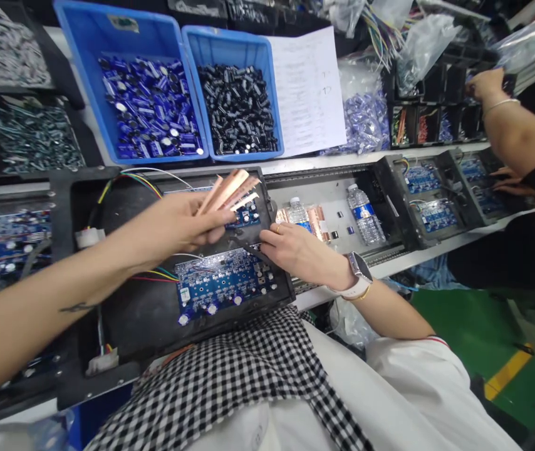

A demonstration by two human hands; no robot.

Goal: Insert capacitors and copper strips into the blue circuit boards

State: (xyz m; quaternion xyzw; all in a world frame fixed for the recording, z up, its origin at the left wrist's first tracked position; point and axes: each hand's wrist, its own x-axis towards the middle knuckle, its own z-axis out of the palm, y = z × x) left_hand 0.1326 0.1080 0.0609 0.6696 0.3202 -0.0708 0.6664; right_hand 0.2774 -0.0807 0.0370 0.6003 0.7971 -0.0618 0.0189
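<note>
My left hand [197,219] is closed on a fanned bunch of copper strips [232,191], held above the black tray [126,313]. Below it in the tray lies a blue circuit board [223,282] with several capacitors along its lower edge; a second board [247,214] is partly hidden behind the strips and hand. My right hand [289,249] rests at the tray's right rim with fingers bent and pressed together; what they hold, if anything, is too small to make out. Just beyond it lie a plastic bottle [299,216] and copper pieces [317,220].
Blue bins of blue capacitors [150,106] and black capacitors [239,106] stand behind, beside a paper sheet [305,94]. Another bottle [365,214] lies on the conveyor. At right, a person's arm [512,122] reaches over trays with boards [436,213].
</note>
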